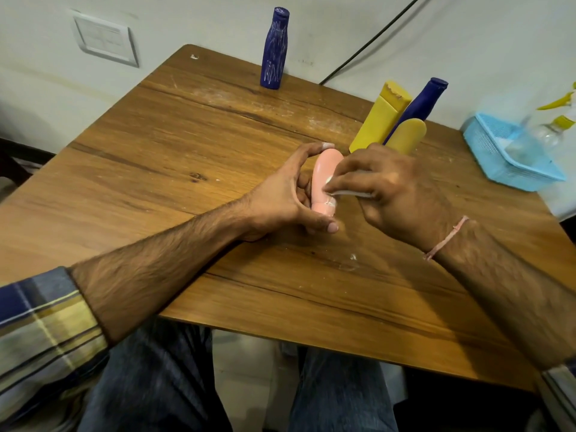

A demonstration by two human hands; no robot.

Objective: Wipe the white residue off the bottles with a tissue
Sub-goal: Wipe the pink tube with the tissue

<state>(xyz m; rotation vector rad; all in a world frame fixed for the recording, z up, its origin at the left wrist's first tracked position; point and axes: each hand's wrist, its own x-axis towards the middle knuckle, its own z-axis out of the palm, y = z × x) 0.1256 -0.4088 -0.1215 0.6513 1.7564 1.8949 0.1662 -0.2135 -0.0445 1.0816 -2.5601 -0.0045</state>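
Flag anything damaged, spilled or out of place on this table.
The tall yellow bottle has a chipped, ragged top edge. White smears mark the table beside it. The far blue bottle carries heavy white streaks.

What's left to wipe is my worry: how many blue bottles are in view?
2. The streaked blue bottle stands alone at the table's far edge; the second blue bottle is behind the yellow bottles, right. None seems hidden.

Scuffed wooden table (218, 145) against pale wall (187, 23) with switch plate (104, 37)
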